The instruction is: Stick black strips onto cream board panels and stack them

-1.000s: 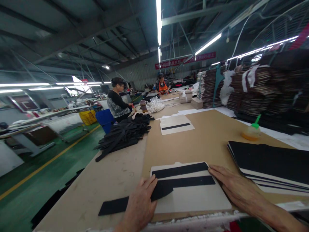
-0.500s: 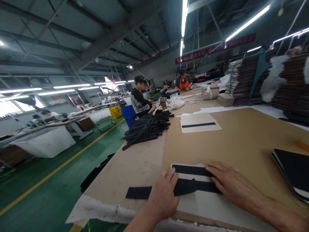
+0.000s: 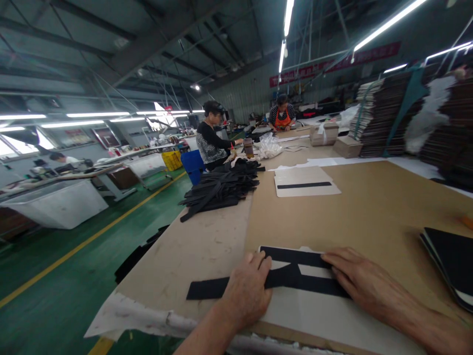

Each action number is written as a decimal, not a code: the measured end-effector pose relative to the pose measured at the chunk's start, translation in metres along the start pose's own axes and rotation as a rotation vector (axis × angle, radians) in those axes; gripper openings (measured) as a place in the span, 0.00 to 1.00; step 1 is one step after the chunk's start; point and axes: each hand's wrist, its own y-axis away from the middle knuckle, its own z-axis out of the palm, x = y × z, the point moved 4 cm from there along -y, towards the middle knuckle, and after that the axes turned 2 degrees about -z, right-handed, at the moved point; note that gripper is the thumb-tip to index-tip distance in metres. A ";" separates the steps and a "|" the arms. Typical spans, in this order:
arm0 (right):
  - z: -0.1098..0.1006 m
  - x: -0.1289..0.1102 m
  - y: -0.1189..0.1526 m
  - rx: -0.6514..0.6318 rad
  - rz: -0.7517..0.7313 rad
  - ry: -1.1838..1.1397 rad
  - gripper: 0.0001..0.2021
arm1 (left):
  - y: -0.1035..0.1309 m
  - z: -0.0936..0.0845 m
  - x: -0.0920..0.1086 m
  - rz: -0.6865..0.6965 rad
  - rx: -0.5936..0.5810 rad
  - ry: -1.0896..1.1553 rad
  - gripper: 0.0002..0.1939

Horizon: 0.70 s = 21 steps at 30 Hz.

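A pale cream panel [image 3: 295, 311] lies near the front edge of the table. A black strip [image 3: 291, 254] runs along its far edge. Across the middle lies a longer black strip [image 3: 207, 288], its left end sticking out past the panel onto the table and a raised fold near its centre. My left hand [image 3: 247, 286] is closed over this longer strip, fingertips by the far strip's left end. Stretched out flat, my right hand [image 3: 364, 276] rests its fingertips at the right parts of both strips. The undersides of both hands are hidden.
Farther up the table is another cream panel [image 3: 306, 181] with one black strip. A heap of black strips [image 3: 225, 185] sits at the left edge. Black-covered sheets [image 3: 449, 261] lie at right; tall stacks [image 3: 391, 116] stand behind. Two people work farther along the table.
My right hand has slid slightly right along the strips. The longer strip's raised middle now sits closer to the far strip. My left hand stays on it, and the view has shifted a little.
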 end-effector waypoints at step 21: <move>0.012 -0.029 -0.029 -0.126 -0.065 0.205 0.29 | -0.025 0.001 0.009 -0.071 -0.060 -0.094 0.25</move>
